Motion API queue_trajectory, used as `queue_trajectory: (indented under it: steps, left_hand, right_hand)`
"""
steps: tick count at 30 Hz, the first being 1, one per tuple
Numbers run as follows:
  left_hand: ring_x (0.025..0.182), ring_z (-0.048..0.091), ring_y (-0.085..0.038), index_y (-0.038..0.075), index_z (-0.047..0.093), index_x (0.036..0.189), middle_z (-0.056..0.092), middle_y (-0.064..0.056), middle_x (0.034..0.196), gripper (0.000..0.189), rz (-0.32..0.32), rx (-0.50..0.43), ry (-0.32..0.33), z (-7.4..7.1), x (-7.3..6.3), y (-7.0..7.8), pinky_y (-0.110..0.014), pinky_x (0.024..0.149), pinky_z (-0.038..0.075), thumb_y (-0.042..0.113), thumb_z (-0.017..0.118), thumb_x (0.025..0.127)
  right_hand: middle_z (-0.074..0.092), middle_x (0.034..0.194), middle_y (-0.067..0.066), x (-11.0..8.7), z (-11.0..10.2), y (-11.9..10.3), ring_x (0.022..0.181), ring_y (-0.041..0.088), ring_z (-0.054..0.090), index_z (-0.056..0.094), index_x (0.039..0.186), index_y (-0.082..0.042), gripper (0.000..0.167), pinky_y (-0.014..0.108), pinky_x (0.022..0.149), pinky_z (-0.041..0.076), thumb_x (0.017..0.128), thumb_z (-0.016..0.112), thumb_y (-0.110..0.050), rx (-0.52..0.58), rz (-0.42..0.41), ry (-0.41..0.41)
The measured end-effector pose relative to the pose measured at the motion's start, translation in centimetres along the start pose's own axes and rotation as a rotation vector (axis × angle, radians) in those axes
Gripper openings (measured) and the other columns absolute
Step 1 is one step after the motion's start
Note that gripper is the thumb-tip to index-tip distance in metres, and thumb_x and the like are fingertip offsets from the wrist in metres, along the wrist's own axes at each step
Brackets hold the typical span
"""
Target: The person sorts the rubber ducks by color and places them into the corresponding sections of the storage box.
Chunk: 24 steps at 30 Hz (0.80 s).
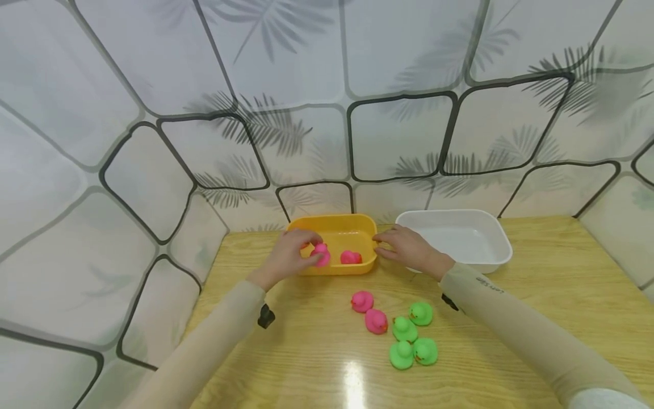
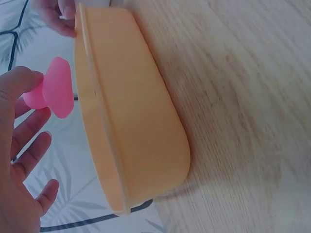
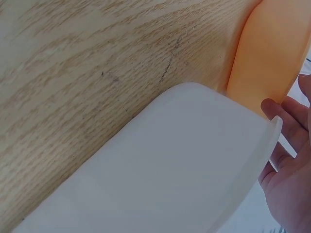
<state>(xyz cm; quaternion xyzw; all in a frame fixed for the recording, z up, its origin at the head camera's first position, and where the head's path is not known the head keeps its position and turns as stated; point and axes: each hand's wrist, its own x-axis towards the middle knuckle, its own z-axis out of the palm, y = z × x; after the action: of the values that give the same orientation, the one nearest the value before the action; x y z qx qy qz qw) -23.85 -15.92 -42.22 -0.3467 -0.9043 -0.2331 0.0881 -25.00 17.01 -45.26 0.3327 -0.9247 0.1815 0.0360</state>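
My left hand (image 1: 293,253) pinches a pink rubber duck (image 2: 56,90) between thumb and fingers, holding it over the left part of a yellow plastic basin (image 1: 352,221). Inside the basin lies another pink duck (image 1: 351,257), toward the right front. A small reddish bit shows behind the left fingers; what it belongs to is hidden. With fairly straight fingers, my right hand (image 1: 406,248) touches the basin's right end. In the right wrist view, a fingertip (image 3: 270,107) rests on the outer orange-looking wall.
A white basin (image 1: 503,244) stands right of the yellow one, beneath the right hand. Nearer on the wooden table (image 1: 286,346) are two pink ducks (image 1: 362,301) and several green ducks (image 1: 421,313). A patterned wall (image 1: 398,139) rises behind the basins.
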Motion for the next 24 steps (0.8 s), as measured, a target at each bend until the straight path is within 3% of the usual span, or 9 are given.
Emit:
queue_trajectory:
  steps: [9, 24]
  left_hand:
    - [0.111, 0.064, -0.032, 0.01, 0.076, 0.117, 0.076, -0.007, 0.118, 0.027, -0.103, 0.017, -0.004, -0.3, 0.9, -1.6, -0.063, 0.101, 0.041, 0.023, 0.077, 0.094]
    - [0.116, 0.062, -0.035, 0.009, 0.075, 0.119, 0.074, -0.01, 0.12, 0.028, -0.184, -0.022, 0.035, 0.0, 1.8, -3.3, -0.062, 0.102, 0.039, 0.021, 0.077, 0.094]
  right_hand:
    - [0.074, 0.121, 0.015, 0.2, 0.1, 0.1, 0.114, 0.036, 0.064, 0.072, 0.126, 0.0, 0.035, 0.052, 0.102, 0.05, 0.101, 0.069, -0.025, -0.014, 0.001, -0.003]
    - [0.075, 0.12, 0.015, 0.2, 0.4, 0.3, 0.112, 0.036, 0.065, 0.072, 0.125, 0.0, 0.034, 0.052, 0.101, 0.051, 0.101, 0.07, -0.023, -0.016, -0.006, 0.016]
